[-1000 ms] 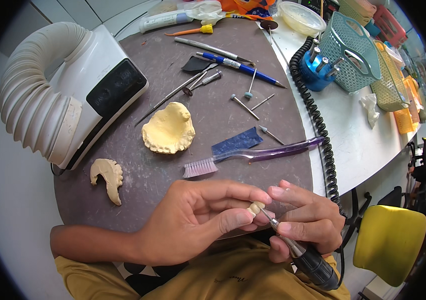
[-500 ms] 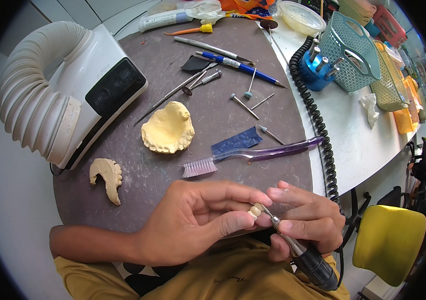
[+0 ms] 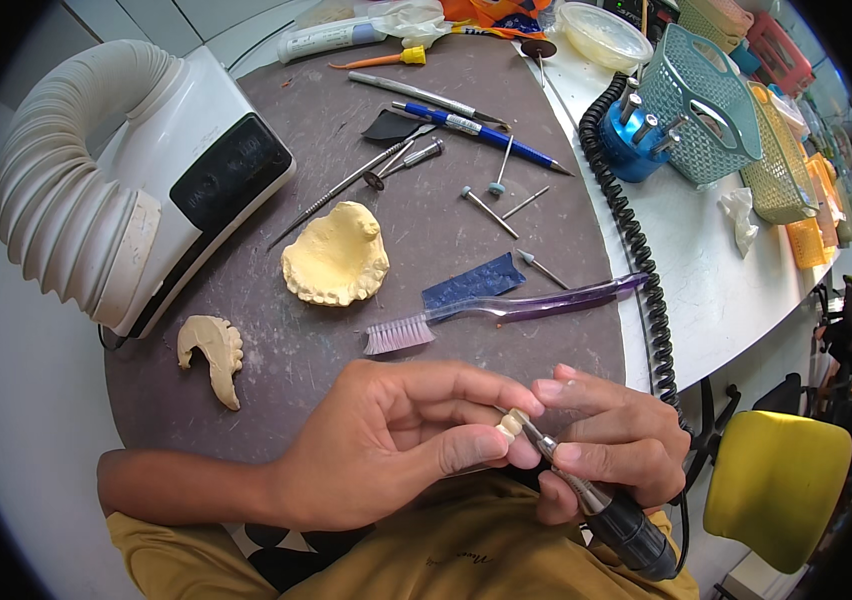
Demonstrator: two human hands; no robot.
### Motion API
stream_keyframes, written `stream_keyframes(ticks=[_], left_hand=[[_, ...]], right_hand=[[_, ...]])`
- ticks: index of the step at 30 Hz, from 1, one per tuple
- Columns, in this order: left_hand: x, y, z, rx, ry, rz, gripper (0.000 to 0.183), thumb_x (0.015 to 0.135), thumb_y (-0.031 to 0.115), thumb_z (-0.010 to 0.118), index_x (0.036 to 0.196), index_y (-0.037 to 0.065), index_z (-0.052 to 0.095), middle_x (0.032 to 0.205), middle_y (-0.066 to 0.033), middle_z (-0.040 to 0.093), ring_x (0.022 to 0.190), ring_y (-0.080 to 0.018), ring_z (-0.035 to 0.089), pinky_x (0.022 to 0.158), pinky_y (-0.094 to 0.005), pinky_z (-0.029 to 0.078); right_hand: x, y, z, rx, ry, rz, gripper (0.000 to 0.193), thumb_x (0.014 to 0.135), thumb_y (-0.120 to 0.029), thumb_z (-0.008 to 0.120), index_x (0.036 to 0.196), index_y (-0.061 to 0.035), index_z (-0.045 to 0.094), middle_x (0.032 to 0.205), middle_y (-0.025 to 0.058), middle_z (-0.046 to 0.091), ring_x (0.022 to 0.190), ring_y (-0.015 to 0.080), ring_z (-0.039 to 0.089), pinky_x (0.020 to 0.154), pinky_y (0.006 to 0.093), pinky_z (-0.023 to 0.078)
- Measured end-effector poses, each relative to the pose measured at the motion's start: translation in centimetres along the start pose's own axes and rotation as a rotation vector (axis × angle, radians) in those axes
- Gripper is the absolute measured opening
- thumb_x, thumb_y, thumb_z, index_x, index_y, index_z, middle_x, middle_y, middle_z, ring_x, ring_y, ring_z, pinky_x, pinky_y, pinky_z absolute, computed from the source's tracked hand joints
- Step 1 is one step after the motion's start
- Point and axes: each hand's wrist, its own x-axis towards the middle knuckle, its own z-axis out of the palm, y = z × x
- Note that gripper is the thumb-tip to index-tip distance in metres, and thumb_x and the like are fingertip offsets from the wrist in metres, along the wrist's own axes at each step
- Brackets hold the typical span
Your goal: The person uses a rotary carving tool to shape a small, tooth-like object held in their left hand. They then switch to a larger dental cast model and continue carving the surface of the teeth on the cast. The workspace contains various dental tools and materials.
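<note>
Between the thumb and fingers of my left hand is a small cream dental crown piece with joined tooth shapes. My right hand is closed around a dental handpiece with a silver nose and a black body. Its tip meets the crown piece, and the exact contact is partly hidden by my fingers. Both hands are close together at the table's near edge. Just beyond them lies a clear and purple toothbrush, beside a dark blue strip.
A yellow plaster dental model and a smaller beige tooth model rest on the grey mat. Burs, a blue pencil and a knife lie farther back. A white hose unit stands left; a coiled cord runs along the right.
The crown piece has turned slightly between my left fingers, and the handpiece tip has shifted a little against it. The things on the mat have stayed in place.
</note>
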Motion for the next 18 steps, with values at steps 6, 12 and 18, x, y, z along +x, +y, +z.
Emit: stream_keyframes(ticks=[6, 12, 18], left_hand=[[-0.11, -0.1, -0.12, -0.017, -0.025, 0.003, 0.03, 0.096, 0.007, 0.058, 0.123, -0.006, 0.055, 0.102, -0.0123, 0.068, 0.101, -0.0139, 0.064, 0.091, -0.0261, 0.051], [-0.07, 0.04, -0.14, -0.035, -0.029, -0.018, 0.029, 0.097, 0.007, 0.056, 0.123, -0.006, 0.054, 0.1, -0.0114, 0.067, 0.099, -0.0128, 0.063, 0.091, -0.0259, 0.05], [0.07, 0.26, -0.32, -0.054, -0.048, -0.055, 0.029, 0.098, 0.008, 0.054, 0.123, -0.006, 0.054, 0.098, -0.0103, 0.066, 0.095, -0.0114, 0.063, 0.089, -0.0248, 0.05]], right_hand=[[0.05, -0.27, -0.09, 0.042, -0.006, 0.038, 0.031, 0.075, -0.009, 0.081, 0.101, -0.0044, 0.065, 0.08, 0.0093, 0.067, 0.098, 0.0364, 0.068, 0.086, 0.0512, 0.057], [-0.08, -0.25, 0.01, 0.041, 0.0, 0.049, 0.031, 0.074, -0.009, 0.081, 0.101, -0.0052, 0.065, 0.081, 0.0094, 0.068, 0.098, 0.0363, 0.069, 0.087, 0.0512, 0.056], [0.04, -0.14, -0.15, 0.054, -0.014, 0.039, 0.032, 0.074, -0.009, 0.081, 0.101, -0.0065, 0.065, 0.082, 0.009, 0.068, 0.099, 0.0358, 0.068, 0.087, 0.0504, 0.056]])
